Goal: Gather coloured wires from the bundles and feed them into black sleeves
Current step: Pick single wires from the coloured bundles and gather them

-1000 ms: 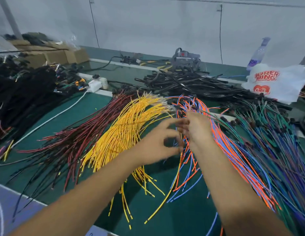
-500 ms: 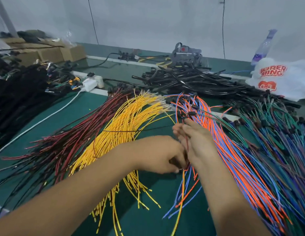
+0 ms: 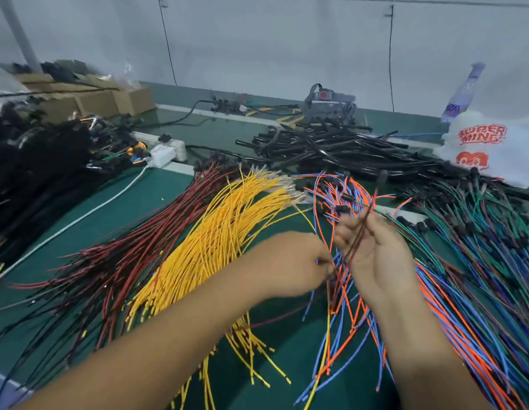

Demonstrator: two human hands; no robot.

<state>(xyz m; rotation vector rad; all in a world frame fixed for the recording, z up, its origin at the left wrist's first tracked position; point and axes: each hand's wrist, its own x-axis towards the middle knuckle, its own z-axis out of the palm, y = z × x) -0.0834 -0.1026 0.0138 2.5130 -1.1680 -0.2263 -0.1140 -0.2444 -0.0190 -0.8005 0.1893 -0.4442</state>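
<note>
Step in hand, judged: gathering a set of wires; right hand [image 3: 378, 253] holds a dark red wire [image 3: 358, 235] in curled fingers above the orange and blue bundle [image 3: 435, 306]; left hand [image 3: 290, 264] pinches the lower ends at its fingertips; best to align the tips evenly and keep strands from snagging neighbours before sleeving. Black sleeves [image 3: 331, 146] lie piled at the back of the green table [image 3: 168, 187], well apart. Against half a second ago: the right hand has lifted and turned palm-up, the dark wire now standing up from it; yellow bundle [image 3: 227, 232] unmoved.

Your green surface [image 3: 156, 196] carries red wires [image 3: 145, 250], yellow wires [image 3: 227, 229], orange-blue wires [image 3: 464, 321], green-purple wires [image 3: 500, 247], black sleeves [image 3: 340, 149], cardboard boxes [image 3: 109, 99], white bag [image 3: 488, 149].
</note>
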